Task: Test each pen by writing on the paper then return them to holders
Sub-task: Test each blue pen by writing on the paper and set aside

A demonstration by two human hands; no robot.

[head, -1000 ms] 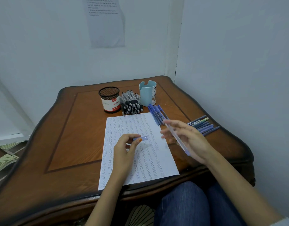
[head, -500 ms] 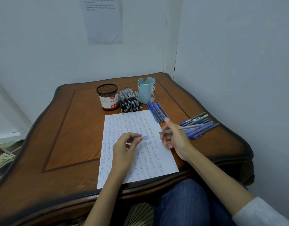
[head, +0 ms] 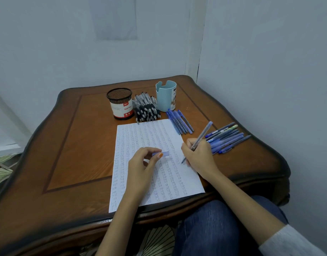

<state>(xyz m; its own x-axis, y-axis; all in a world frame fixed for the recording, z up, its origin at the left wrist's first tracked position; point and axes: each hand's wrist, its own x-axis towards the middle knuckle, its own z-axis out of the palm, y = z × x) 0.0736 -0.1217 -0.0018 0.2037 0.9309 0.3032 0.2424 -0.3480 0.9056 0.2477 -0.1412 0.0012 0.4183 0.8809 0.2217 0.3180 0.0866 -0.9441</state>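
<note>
The right hand [head: 199,157] holds one pen [head: 203,133] in a tight writing grip, with the fingers curled round it low down. The tip of the pen is down at the paper [head: 149,137], near the right edge of the sheet. The pen leans up and away to the right, with its back end in the air. The paper is right under the grip, so I think the next move is only a small slide of the tip across the sheet. The left hand [head: 140,167] rests on the middle of the paper and pinches the cap [head: 164,154] between thumb and finger, just left of the tip, so it is the nearer hand for capping. There is one sheet, one pen in hand and one cap. Two holders stand at the far side of the table [head: 75,135], a black holder [head: 120,106] and a blue holder [head: 165,97], and no pens stick out of either. Between them lies a pile of black pens [head: 146,109], too many to count. About five blue pens [head: 179,121] lie by the blue holder. A bigger bunch of pens [head: 227,139], maybe ten, lies near the right hand.
</note>
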